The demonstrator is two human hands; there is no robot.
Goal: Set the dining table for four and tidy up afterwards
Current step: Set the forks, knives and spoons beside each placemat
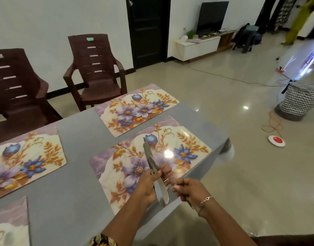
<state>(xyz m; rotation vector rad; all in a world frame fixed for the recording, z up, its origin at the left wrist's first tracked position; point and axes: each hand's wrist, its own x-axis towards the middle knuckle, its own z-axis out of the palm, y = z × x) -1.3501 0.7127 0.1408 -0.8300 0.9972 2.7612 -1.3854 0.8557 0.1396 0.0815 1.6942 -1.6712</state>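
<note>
The table point(78, 157) is grey and carries four floral mats; none has any cutlery on it yet, so the setting looks barely begun. The near mat point(188, 139) lies close to the table's right corner, its front edge almost at the rim; the far mat point(135, 110) slightly overhangs the far edge.

Both hands hover over the front of the near mat, right above the rim. The left hand point(149, 181) has its fingers curled round the middle of a bundle of knives point(147, 153); one blade points up and away, and another points down towards the person. The right hand point(188, 190) is closed in a pinch on a thin utensil point(171, 182) just beside the bundle; what kind of piece it is I cannot tell.

The likely trouble:
- The bundle is gripped at its middle only; drawing one piece out could loosen the rest, and anything slipping here would probably clear the rim and hit the tiled floor.
- Blades face both ways, so the lower blade could scrape the right fingers or the left wrist as the hands part.
- The mat looks glossy and sits near the edge; a knife set down hard or dragged might push it askew or over the corner.
</note>
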